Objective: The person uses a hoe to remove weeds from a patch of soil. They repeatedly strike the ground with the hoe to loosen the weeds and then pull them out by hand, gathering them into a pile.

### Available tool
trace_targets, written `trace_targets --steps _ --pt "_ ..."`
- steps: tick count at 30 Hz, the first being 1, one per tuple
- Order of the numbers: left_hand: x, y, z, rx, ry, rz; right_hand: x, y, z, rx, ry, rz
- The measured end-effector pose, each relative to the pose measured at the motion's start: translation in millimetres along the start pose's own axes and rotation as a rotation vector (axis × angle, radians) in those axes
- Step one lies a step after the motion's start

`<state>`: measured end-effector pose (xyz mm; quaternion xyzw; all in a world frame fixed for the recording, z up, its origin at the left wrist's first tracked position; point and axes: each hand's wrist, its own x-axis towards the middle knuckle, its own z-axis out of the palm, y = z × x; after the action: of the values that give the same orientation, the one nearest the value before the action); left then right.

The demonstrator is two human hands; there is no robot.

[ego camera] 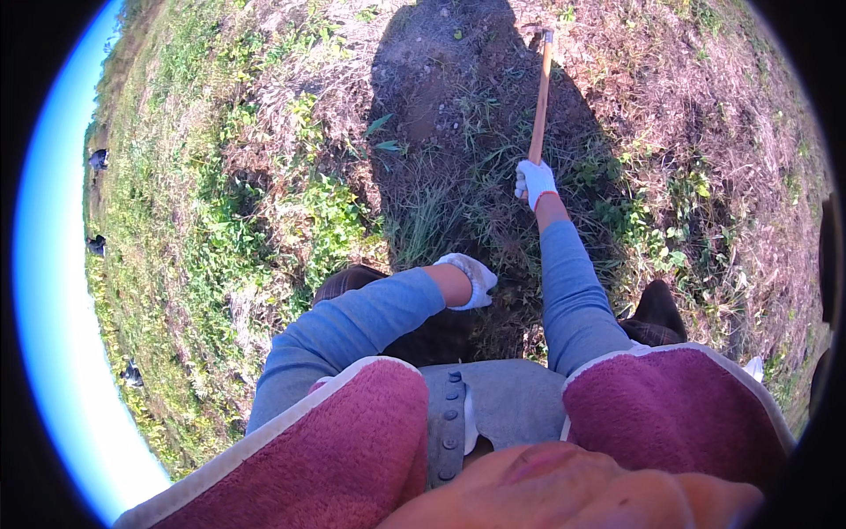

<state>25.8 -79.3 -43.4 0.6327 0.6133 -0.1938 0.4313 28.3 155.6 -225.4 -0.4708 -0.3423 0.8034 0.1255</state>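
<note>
My right hand (537,182), in a white knit glove with a red cuff edge, grips the lower end of a long-handled hand tool (542,99). Its wooden handle points away from me and ends in a metal collar. A narrow metal head sticks out leftward there, hard to make out against the ground. My left hand (470,283), also in a white glove, is low in front of my body, close to grass (429,221) in my shadow. Its fingers point right and look partly bent; whether they hold anything is hidden.
Bare soil (429,99) lies ahead within my shadow. Dry cut-looking grass (747,132) covers the right, and leafy green plants (330,211) grow at left. My knees flank my arms. Several small dark objects (98,159) stand far left, unclear. A dark shape (829,264) cuts the right rim.
</note>
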Motion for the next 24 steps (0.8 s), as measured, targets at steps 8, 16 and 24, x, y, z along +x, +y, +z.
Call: trace_targets --steps 8,16,24 --pt "10 7 -3 -0.008 0.019 0.059 -49 101 23 0.023 0.025 -0.135" --pt "6 -1 2 -0.014 0.001 0.009 1 12 -13 -0.288 0.182 -0.165" --pt "12 4 1 -0.017 0.007 0.031 -48 82 -11 -0.128 0.116 -0.155"
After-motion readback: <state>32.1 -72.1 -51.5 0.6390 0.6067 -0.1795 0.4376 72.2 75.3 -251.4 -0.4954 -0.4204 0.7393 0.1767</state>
